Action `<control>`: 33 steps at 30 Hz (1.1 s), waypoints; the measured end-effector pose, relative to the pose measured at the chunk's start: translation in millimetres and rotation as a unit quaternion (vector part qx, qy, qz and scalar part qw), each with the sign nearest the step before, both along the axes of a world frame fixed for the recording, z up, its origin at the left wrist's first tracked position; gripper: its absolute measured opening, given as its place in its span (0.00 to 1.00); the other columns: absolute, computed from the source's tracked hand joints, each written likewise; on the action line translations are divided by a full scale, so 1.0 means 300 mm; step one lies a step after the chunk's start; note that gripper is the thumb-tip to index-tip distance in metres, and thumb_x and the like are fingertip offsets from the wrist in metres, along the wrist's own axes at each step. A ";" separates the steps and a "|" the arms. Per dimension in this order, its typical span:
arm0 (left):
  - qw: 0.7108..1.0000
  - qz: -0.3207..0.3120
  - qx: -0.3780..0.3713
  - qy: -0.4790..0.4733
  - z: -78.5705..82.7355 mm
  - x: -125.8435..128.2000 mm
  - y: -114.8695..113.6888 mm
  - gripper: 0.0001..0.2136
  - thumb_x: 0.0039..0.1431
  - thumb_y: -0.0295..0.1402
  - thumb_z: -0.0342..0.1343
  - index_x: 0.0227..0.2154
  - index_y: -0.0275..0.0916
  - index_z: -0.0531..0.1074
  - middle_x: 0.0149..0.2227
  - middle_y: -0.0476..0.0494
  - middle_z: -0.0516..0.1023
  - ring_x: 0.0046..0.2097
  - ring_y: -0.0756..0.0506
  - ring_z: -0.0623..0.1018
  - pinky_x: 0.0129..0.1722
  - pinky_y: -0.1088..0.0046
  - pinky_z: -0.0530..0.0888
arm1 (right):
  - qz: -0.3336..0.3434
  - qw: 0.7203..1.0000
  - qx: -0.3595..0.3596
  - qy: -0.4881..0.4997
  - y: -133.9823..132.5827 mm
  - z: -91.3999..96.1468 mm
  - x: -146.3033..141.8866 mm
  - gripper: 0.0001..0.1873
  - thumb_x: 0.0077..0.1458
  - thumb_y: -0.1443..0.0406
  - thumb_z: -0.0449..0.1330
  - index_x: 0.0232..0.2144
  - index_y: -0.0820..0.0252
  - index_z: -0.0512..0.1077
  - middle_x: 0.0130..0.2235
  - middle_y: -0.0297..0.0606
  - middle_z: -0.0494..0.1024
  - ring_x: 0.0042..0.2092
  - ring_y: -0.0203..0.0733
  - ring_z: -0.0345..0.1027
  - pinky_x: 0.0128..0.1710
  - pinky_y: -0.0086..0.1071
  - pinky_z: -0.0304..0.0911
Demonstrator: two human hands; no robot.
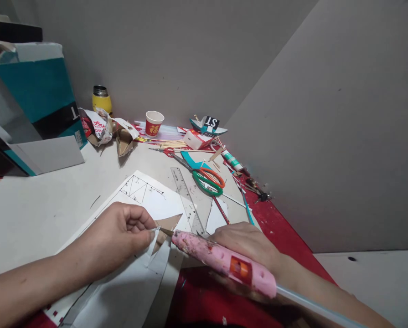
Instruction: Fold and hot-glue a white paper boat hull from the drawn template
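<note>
My right hand (248,241) is wrapped round a pink hot glue gun (217,255) with a clear glue stick (313,303) coming out of its back end. Its nozzle points left and reaches the tip of my left hand's fingers. Between thumb and forefinger, my left hand (131,228) pinches a small folded cardboard piece (167,228), brown on one side and pale on the other. Beneath both hands lies a white paper sheet (135,273) with a pencilled shape drawn near its far corner. A clear ruler (186,196) lies beyond the glue gun.
Scissors with green and orange handles (209,180) lie past the ruler. A red paper cup (154,124), a yellow jar (101,99) and cardboard scraps (125,141) stand along the back. A large teal box (43,100) is at the left; grey walls rise behind.
</note>
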State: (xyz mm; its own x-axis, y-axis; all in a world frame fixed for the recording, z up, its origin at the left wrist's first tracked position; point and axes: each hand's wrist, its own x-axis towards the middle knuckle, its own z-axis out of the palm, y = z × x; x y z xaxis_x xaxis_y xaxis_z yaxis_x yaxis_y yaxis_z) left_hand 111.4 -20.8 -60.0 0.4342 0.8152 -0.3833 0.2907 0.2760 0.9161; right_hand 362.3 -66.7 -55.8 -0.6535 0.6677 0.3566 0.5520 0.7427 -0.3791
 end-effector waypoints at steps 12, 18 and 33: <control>0.999 -0.013 -0.035 0.008 0.011 0.004 0.006 0.04 0.44 0.32 0.59 0.22 0.36 0.74 0.15 0.56 0.66 0.19 0.55 0.58 0.19 0.79 0.53 | -0.003 0.999 0.022 -0.030 -0.012 -0.067 0.052 0.13 0.62 0.59 0.51 0.26 0.57 0.64 0.21 0.30 0.67 0.22 0.34 0.58 0.25 0.30 0.53; 1.000 -0.012 -0.029 0.004 0.004 0.001 0.004 0.04 0.45 0.31 0.59 0.22 0.35 0.74 0.15 0.56 0.66 0.19 0.55 0.58 0.19 0.79 0.53 | 0.011 0.999 0.010 -0.044 -0.011 -0.078 0.061 0.13 0.61 0.60 0.52 0.25 0.57 0.65 0.21 0.31 0.68 0.23 0.34 0.60 0.25 0.30 0.54; 0.994 0.109 0.000 -0.022 -0.021 -0.033 0.053 0.09 0.44 0.36 0.61 0.27 0.36 0.73 0.20 0.53 0.72 0.21 0.53 0.65 0.21 0.77 0.59 | -0.184 0.967 -0.001 -0.177 0.129 -0.138 0.101 0.08 0.57 0.62 0.55 0.32 0.60 0.70 0.29 0.39 0.75 0.29 0.41 0.68 0.29 0.32 0.58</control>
